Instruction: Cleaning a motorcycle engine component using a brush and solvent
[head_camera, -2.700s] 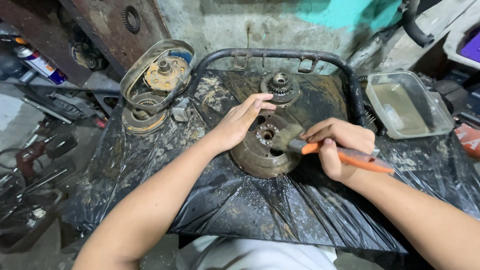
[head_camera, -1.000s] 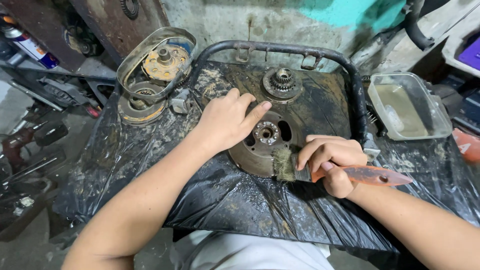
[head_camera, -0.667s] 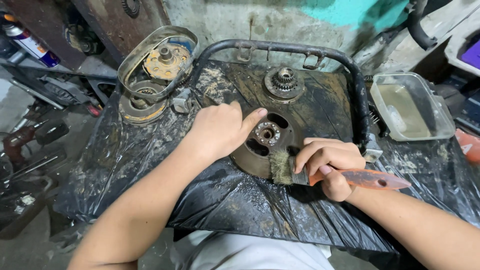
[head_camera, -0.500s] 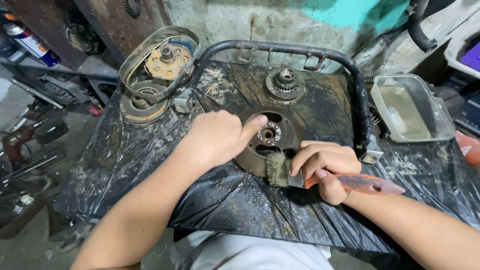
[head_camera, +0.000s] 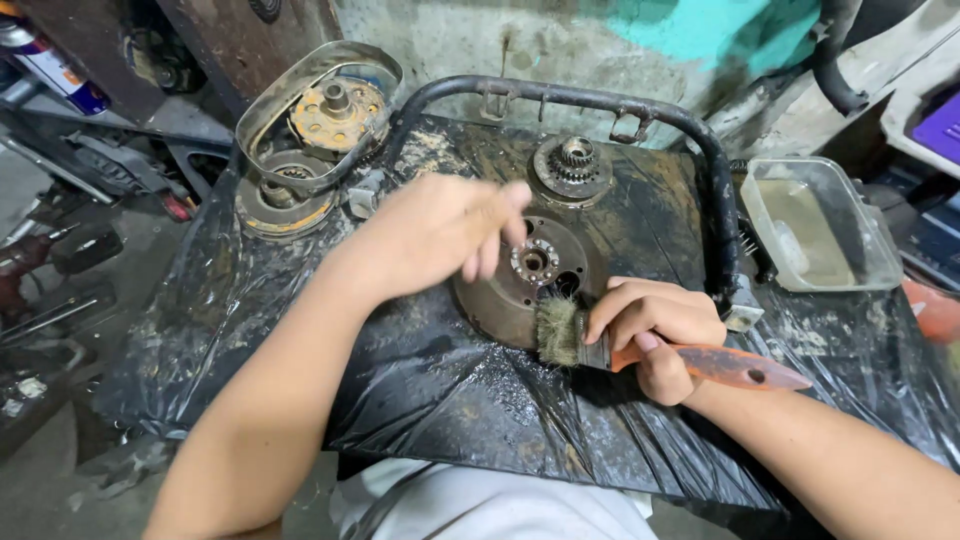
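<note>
Resting near the middle of the bench (head_camera: 300, 330), which is draped in black plastic sheeting, a round rusty metal disc (head_camera: 500, 305) with a toothed hub (head_camera: 533, 262) at its centre lies flat on the greasy surface. The left hand (head_camera: 440, 235) lies over the disc's left side, fingers loosely spread and fingertips touching the metal just beside the hub, clamped on nothing. The right hand (head_camera: 655, 325) is curled around the orange handle of a paintbrush (head_camera: 640, 350), pinching it near the ferrule, and the dirty bristles press against the disc's near right edge. Toward the far edge of the bench, a smaller gear assembly (head_camera: 572, 165) sits upright, just inside a black tubular rail (head_camera: 715, 200) that loops around the far and right sides. At the far left corner, 2 rusty round parts (head_camera: 300, 150) lie stacked, ringed by a metal band. Beyond the right rail stands a clear plastic container (head_camera: 822, 225) holding cloudy liquid.
</note>
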